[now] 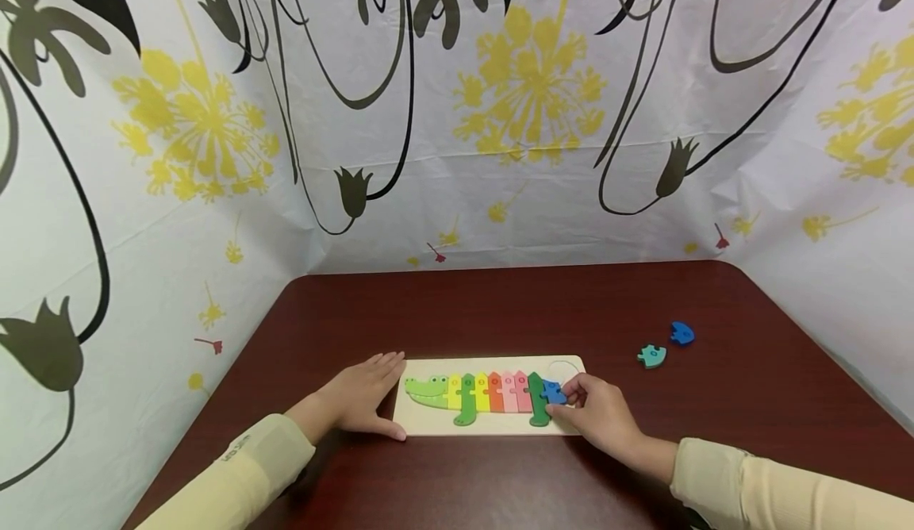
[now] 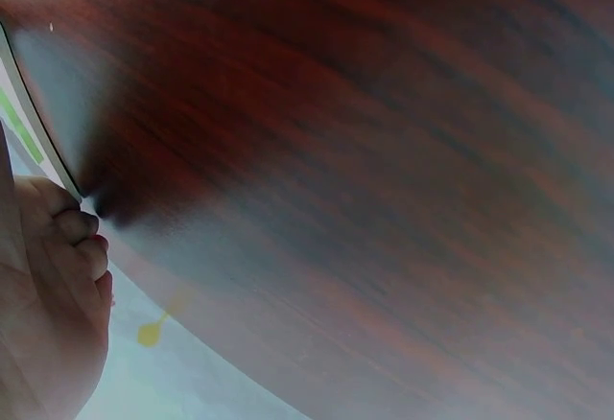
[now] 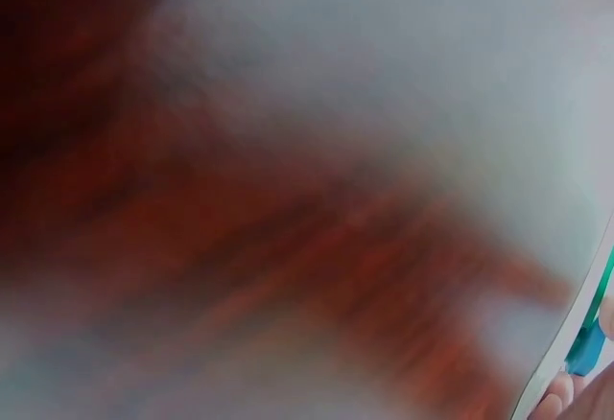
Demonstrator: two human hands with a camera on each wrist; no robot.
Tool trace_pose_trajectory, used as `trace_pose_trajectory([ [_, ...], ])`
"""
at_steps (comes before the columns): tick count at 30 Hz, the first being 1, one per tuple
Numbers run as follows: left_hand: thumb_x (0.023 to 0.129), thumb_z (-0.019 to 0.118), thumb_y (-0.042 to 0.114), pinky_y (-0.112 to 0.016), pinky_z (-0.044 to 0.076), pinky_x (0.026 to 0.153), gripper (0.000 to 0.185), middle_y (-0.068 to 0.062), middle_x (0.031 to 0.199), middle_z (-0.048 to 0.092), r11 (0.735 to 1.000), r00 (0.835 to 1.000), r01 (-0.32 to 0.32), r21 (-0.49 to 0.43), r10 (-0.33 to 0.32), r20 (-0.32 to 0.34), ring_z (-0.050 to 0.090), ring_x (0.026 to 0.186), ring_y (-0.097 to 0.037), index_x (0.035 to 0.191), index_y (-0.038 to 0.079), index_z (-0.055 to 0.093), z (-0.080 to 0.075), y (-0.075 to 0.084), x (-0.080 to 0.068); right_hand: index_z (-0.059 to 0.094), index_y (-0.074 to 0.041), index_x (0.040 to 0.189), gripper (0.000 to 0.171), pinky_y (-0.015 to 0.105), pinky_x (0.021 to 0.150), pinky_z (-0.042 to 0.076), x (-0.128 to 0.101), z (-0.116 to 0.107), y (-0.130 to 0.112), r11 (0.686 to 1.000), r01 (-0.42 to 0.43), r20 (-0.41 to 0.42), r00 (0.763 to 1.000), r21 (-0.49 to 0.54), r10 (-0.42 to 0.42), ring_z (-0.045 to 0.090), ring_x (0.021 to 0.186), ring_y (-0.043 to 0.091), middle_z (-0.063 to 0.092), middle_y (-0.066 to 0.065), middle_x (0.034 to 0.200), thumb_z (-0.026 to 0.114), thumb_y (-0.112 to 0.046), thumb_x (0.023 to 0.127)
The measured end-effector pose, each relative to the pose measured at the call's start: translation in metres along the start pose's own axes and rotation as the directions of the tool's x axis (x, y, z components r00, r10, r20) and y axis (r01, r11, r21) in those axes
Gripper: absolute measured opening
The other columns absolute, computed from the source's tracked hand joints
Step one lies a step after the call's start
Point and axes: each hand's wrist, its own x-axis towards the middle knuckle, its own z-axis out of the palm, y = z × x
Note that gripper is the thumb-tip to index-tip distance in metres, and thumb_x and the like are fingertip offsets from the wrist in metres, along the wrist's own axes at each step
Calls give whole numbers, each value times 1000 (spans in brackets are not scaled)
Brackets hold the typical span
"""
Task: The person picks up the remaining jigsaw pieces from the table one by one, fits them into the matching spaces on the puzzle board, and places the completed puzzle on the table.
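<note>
A pale crocodile puzzle board (image 1: pixel 500 427) lies on the table with a green head (image 1: pixel 427 388) at its left and yellow, orange, pink and green pieces in a row. My left hand (image 1: pixel 360 395) rests against the board's left edge, thumb and fingers spread; the left wrist view shows this hand (image 2: pixel 58 286) at the board's edge. At the other end, my right hand (image 1: pixel 600 415) pinches a blue puzzle piece (image 1: pixel 553 392) beside the green hind leg (image 1: pixel 539 403). In the right wrist view only fingertips and a bit of the blue piece (image 3: pixel 586 348) show.
Two loose puzzle pieces, one teal (image 1: pixel 651 356) and one darker blue (image 1: pixel 682 333), lie on the dark red-brown table (image 1: pixel 457 308) to the right beyond the board. A white cloth (image 1: pixel 428 133) with plant prints hangs behind and beside the table.
</note>
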Motion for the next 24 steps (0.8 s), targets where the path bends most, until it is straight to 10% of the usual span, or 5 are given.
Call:
trace_pose_trajectory([
  [24, 75, 40, 88, -39, 22, 115, 119, -16, 158, 23, 1000, 1000, -3, -4, 3, 3, 20, 145, -27, 152, -1, 26, -2, 1, -1, 64, -7, 81, 28, 26, 56, 38, 4, -5, 2, 1000, 27, 66, 997, 1, -27, 46, 65, 14, 52, -1, 71, 87, -22, 72],
])
